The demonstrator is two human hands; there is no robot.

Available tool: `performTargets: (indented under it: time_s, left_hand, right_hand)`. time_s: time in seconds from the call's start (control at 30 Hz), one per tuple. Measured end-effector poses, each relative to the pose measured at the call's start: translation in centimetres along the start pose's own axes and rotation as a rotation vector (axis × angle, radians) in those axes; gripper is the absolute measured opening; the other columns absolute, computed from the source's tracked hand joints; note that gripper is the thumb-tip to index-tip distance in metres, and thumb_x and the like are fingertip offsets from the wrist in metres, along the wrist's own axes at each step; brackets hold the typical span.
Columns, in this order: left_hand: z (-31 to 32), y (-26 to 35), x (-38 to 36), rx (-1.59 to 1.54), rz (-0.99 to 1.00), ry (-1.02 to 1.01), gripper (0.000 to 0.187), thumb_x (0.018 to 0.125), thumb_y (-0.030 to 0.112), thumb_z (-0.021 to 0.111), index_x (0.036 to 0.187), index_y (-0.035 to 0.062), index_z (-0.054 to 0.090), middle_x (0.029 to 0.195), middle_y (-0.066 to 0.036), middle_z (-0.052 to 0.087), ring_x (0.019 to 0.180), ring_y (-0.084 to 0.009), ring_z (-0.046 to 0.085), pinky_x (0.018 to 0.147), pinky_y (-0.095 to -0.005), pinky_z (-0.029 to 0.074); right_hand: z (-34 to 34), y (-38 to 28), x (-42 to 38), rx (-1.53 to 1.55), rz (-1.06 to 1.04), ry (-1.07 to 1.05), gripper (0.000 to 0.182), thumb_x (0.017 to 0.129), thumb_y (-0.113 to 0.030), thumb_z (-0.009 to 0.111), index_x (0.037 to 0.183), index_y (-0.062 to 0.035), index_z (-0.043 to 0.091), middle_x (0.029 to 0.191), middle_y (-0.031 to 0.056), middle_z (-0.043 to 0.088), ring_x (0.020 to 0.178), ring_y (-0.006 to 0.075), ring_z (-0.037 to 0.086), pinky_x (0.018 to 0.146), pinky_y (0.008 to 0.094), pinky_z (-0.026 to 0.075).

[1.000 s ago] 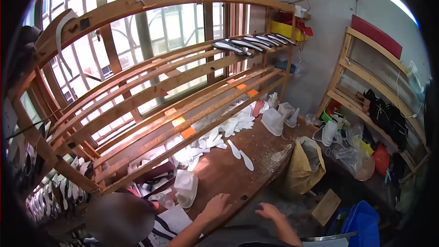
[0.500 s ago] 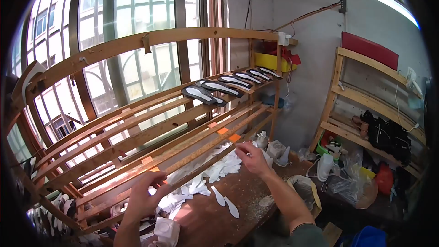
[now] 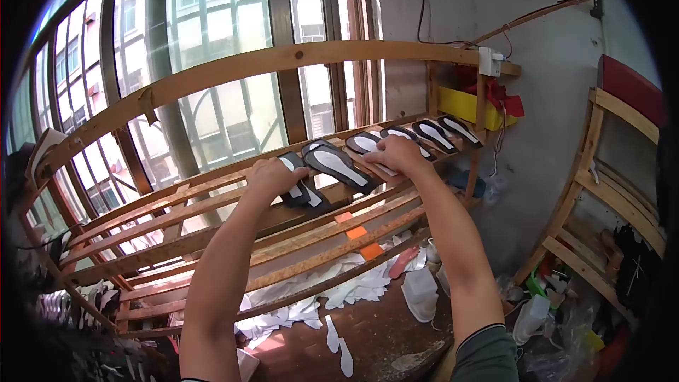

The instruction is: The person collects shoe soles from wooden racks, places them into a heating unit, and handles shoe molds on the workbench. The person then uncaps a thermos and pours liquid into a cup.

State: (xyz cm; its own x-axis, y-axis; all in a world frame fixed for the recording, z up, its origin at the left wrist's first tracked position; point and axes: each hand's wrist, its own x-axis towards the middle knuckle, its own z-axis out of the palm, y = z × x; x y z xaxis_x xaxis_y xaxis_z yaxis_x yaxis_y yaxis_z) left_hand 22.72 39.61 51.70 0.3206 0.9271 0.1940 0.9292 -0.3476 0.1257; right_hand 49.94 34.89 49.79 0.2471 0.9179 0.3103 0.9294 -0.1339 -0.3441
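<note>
A row of dark insoles with white inserts lies on the upper slats of the wooden rack. My left hand (image 3: 274,180) is closed on the leftmost dark insole (image 3: 291,194), its fingers at the upper end. To its right lies another insole (image 3: 336,164), overlapping one behind it, between my hands. My right hand (image 3: 399,155) has its fingers pressed together at an insole (image 3: 364,143) in the middle of the row. More insoles (image 3: 433,136) continue right of that hand. Its palm hides part of what is under it.
Wooden slats (image 3: 304,267) run below the row, with an orange piece (image 3: 362,239) on them. White cutouts (image 3: 353,283) and two loose white inserts (image 3: 345,357) lie on the brown table (image 3: 304,354). A yellow box (image 3: 453,101) stands at the rack's right end; another rack (image 3: 590,141) is right.
Both hands have moved up from above the table and lower slats to the insoles on the upper slats. They now close on insoles. The view has shifted.
</note>
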Motion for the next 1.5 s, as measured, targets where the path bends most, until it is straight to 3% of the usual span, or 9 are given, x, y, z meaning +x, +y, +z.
performTargets:
  time_s: [0.13,0.3,0.37,0.47,0.7,0.9,1.07,1.3,1.5]
  left_hand:
    - [0.9,-1.6,1.9,-0.137,-0.086,0.068,0.105,0.061,0.067,0.069,0.121,-0.0148,0.044,0.108,-0.026,0.061,0.097,-0.0350,0.062,0.082,-0.0374,0.050]
    - [1.0,-2.2,2.7,-0.384,-0.160,0.057,0.105,0.055,0.057,0.081,0.118,-0.0178,0.042,0.106,-0.028,0.060,0.095,-0.0345,0.062,0.080,-0.0369,0.052]
    - [1.1,-2.0,2.6,-0.505,-0.191,0.089,0.079,0.065,0.040,0.082,0.109,-0.0169,0.049,0.098,-0.023,0.063,0.084,-0.0291,0.066,0.071,-0.0365,0.055]
    - [0.1,-2.0,2.4,-1.091,-0.230,-0.056,0.030,0.081,0.021,0.072,0.085,-0.0069,0.064,0.075,-0.011,0.065,0.057,-0.0163,0.063,0.047,-0.0276,0.050]
    - [-0.9,-5.7,6.3,-1.591,-0.171,-0.127,0.022,0.086,0.029,0.064,0.091,0.0075,0.065,0.070,-0.002,0.066,0.051,-0.0104,0.060,0.041,-0.0229,0.041]
    - [0.4,1.2,8.4,-1.736,-0.119,-0.210,0.033,0.084,0.015,0.065,0.109,-0.0034,0.057,0.099,-0.015,0.065,0.080,-0.0268,0.067,0.068,-0.0380,0.057]
    - [4.0,4.2,10.5,-0.401,-0.254,0.000,0.066,0.071,0.049,0.070,0.123,0.0106,0.059,0.118,-0.014,0.060,0.112,-0.0304,0.054,0.091,-0.0421,0.042]
    - [3.3,3.8,8.6,-0.915,-0.099,-0.013,0.050,0.071,0.020,0.073,0.111,-0.0082,0.060,0.101,-0.019,0.065,0.086,-0.0296,0.065,0.072,-0.0392,0.052]
    - [3.2,2.9,8.8,-1.442,-0.208,-0.009,0.032,0.077,0.004,0.065,0.102,-0.0144,0.057,0.089,-0.019,0.064,0.073,-0.0257,0.066,0.057,-0.0387,0.055]
  right_hand:
    - [0.0,3.5,0.9,-0.111,-0.225,0.363,0.056,0.068,-0.050,0.067,0.104,-0.0059,0.067,0.107,0.0197,0.060,0.098,0.0346,0.058,0.088,0.0404,0.047]
    - [-1.9,8.7,1.7,-0.197,-0.009,0.069,0.069,0.068,-0.059,0.065,0.110,-0.0042,0.064,0.114,0.0186,0.060,0.101,0.0342,0.058,0.092,0.0416,0.045]
    - [-2.8,8.7,1.7,-0.020,-0.004,-0.095,0.084,0.068,-0.065,0.065,0.125,-0.0038,0.056,0.121,0.0164,0.059,0.109,0.0292,0.057,0.092,0.0358,0.045]
    - [-4.2,6.5,1.1,-0.148,-0.008,-0.140,0.071,0.062,-0.059,0.072,0.101,0.0010,0.066,0.104,0.0153,0.066,0.093,0.0292,0.063,0.081,0.0354,0.049]
    - [-4.1,9.6,3.6,0.218,-0.007,-0.130,0.043,0.058,-0.030,0.078,0.086,0.0006,0.068,0.085,0.0117,0.063,0.078,0.0208,0.058,0.069,0.0306,0.044]
    - [-3.8,9.6,4.0,0.277,0.023,-0.141,0.031,0.061,-0.025,0.072,0.081,-0.0006,0.070,0.073,0.0067,0.061,0.067,0.0146,0.053,0.059,0.0292,0.041]
    - [-4.2,8.5,3.1,0.469,0.063,0.013,0.024,0.071,-0.024,0.064,0.073,-0.0005,0.067,0.061,0.0049,0.058,0.049,0.0126,0.048,0.048,0.0252,0.039]
    - [-5.4,7.9,1.5,1.269,0.155,0.062,0.033,0.080,-0.031,0.061,0.083,0.0012,0.063,0.068,0.0078,0.061,0.050,0.0133,0.055,0.044,0.0258,0.046]
    - [-3.8,0.8,-1.3,1.169,-0.130,0.044,0.027,0.083,-0.026,0.061,0.084,0.0011,0.066,0.065,0.0025,0.060,0.057,0.0104,0.055,0.050,0.0251,0.042]
